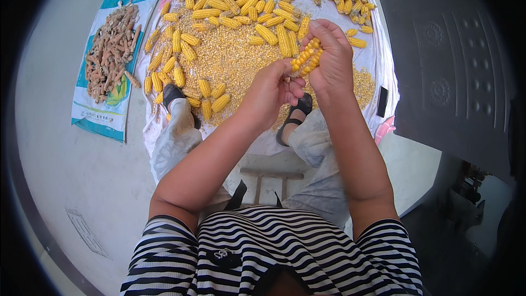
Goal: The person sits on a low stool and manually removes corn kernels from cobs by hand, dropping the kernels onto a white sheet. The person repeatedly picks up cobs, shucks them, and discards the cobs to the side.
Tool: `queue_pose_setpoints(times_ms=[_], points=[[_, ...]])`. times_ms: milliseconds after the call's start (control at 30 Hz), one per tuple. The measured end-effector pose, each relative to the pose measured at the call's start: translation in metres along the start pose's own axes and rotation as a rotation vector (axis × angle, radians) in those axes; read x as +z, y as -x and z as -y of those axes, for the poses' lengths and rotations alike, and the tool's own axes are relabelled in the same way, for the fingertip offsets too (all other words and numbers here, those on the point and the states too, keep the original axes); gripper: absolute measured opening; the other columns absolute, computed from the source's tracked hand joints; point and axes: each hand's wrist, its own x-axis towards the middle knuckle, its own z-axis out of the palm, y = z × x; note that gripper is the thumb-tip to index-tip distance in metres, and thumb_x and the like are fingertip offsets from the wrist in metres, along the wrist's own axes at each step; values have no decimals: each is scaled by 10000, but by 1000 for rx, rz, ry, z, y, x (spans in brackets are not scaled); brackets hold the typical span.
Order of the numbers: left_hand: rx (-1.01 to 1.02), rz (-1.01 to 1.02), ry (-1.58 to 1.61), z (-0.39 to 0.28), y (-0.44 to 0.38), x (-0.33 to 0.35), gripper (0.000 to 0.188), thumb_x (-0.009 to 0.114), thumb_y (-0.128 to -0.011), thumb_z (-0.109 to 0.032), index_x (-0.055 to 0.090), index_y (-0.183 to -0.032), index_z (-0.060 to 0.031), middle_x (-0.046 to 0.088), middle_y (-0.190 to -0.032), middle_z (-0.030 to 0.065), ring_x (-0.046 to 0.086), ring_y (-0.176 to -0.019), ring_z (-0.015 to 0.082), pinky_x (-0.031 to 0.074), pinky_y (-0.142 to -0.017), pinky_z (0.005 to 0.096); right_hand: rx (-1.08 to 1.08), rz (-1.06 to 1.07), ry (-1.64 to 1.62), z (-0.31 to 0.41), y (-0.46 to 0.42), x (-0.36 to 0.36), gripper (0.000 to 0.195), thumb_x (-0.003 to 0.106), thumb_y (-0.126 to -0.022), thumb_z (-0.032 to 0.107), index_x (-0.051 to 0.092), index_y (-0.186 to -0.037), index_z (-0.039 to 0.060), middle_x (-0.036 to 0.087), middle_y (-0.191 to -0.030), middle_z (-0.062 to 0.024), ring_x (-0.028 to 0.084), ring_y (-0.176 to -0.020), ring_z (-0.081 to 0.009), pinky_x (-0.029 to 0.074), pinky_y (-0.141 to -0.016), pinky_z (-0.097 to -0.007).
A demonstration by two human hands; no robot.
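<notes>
A partly shelled ear of corn (306, 58) is held between both hands above the sheet, its yellow kernels in rows with a gap between them. My right hand (332, 55) wraps its upper end and right side. At the lower left end, my left hand (277, 88) grips it with thumb and fingers. Below lies a broad layer of loose corn kernels (230, 59). Whole ears lie around it, among them one ear (283, 41) just left of the held one and a small group of ears (206, 109) near my left foot.
Stripped cobs (109, 53) are heaped on a teal and white sack (102, 121) at the left. My shoes rest on the white sheet (267, 144). A dark flat object (382, 101) lies at its right edge, beside a dark metal door (444, 61). A frame (271, 174) stands between my legs.
</notes>
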Motion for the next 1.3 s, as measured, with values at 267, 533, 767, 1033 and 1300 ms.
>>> queue_pose_setpoints(times_ms=[267, 533, 767, 1033, 1300], points=[[-53, 1, -175, -3, -3, -4, 245, 477, -939, -234, 544, -1057, -30, 632, -830, 73, 567, -579, 124, 458, -517, 247, -46, 40, 49, -8, 3, 2, 165, 678, -855, 52, 573, -978, 20, 577, -764, -53, 566, -654, -123, 469, -590, -235], [-3, 82, 96, 2, -1, -7, 259, 477, -933, -199, 520, -1138, -48, 584, -852, 50, 488, -598, 106, 404, -523, 249, -70, 31, 7, -4, 11, 12, 165, 679, -850, 50, 568, -969, 23, 570, -761, -45, 563, -678, -120, 465, -599, -236], [-97, 126, 320, -5, 4, 4, 306, 473, -899, -139, 489, -1192, -52, 551, -868, 51, 486, -631, 118, 396, -556, 266, -51, 191, -69, 10, 10, 6, 120, 620, -879, 107, 544, -934, 32, 540, -704, -61, 546, -633, -148, 470, -589, -261], [21, 89, 158, 10, -1, -4, 330, 474, -862, -102, 491, -1187, -49, 568, -856, 54, 473, -610, 113, 401, -549, 259, -89, 107, 22, 2, 10, 13, 117, 605, -888, 126, 533, -925, 42, 522, -668, -54, 535, -606, -165, 475, -586, -282], [4, 91, 153, -5, 4, 10, 335, 467, -873, -116, 483, -1195, -27, 545, -830, 44, 499, -609, 114, 431, -560, 265, -67, 143, -78, 7, 4, 5, 102, 597, -887, 107, 520, -917, 46, 514, -656, -54, 529, -597, -166, 479, -589, -296]])
